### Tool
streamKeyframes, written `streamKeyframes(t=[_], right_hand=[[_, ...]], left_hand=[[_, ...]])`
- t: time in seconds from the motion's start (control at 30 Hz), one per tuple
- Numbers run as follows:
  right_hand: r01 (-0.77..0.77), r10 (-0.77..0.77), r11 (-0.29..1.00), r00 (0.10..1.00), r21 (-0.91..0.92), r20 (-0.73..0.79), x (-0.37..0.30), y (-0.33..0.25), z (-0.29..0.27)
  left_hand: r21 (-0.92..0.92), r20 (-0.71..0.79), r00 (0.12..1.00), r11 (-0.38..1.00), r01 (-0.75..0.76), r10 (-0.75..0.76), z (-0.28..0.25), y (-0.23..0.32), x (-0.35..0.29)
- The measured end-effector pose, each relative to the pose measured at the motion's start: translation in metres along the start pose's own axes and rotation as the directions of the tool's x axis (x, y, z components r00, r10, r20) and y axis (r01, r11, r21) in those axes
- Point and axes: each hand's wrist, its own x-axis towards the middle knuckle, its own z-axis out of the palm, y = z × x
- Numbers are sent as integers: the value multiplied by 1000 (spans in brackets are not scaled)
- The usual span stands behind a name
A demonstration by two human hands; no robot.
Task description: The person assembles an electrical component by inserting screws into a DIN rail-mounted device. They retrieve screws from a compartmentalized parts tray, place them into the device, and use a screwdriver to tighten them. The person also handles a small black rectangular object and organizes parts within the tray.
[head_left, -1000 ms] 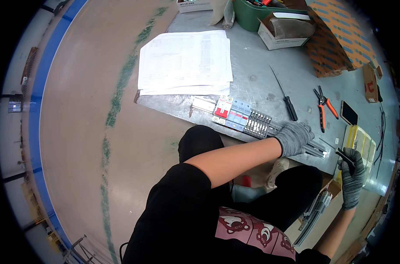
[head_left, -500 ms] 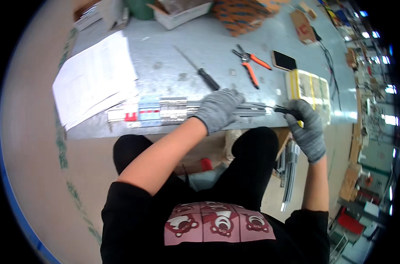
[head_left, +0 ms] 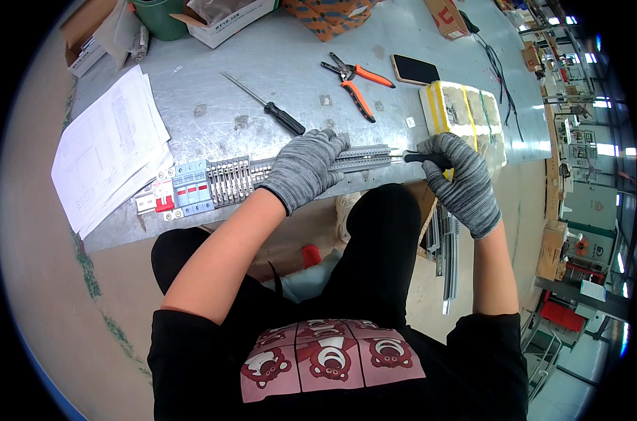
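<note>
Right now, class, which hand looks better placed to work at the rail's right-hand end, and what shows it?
Probably the right hand: it holds a black-handled tool close to that end of the rail. The left hand lies over the rail farther left.

This is an electrical workshop: on a metal counter [head_left: 213, 140] lie orange-handled pliers [head_left: 346, 73], with a screwdriver [head_left: 283, 117] to their left, a row of breakers [head_left: 192, 189] and terminal blocks [head_left: 229, 181] to their near left, and a white box [head_left: 227, 29] beyond them, leftward. Well right of the pliers opens a large hall [head_left: 578, 154] (bright lights [head_left: 590, 58], a greenish wall [head_left: 588, 193]).
</note>
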Motion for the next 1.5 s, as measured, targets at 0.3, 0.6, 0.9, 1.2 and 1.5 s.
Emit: streamKeyframes(t=[0.3,0.6,0.9,1.2,1.5], right_hand=[[-37,39,998,999,-48,33,2,5,1],[-40,44,998,996,-54,76,8,3,0],[-9,27,979,996,-202,86,16,4,1],[185,-106,941,957,-282,271,37,-20,1],[194,-104,956,925,-219,365,43,-18,-4]], left_hand=[[-21,41,999,1000,6,-5,-3,1,3],[7,54,998,1000,26,-26,-6,3,1],[2,99,995,1000,16,-16,-5,3,4],[11,110,994,1000,21,-22,-8,1,3],[-15,66,998,1000,2,-1,-3,0,4]])
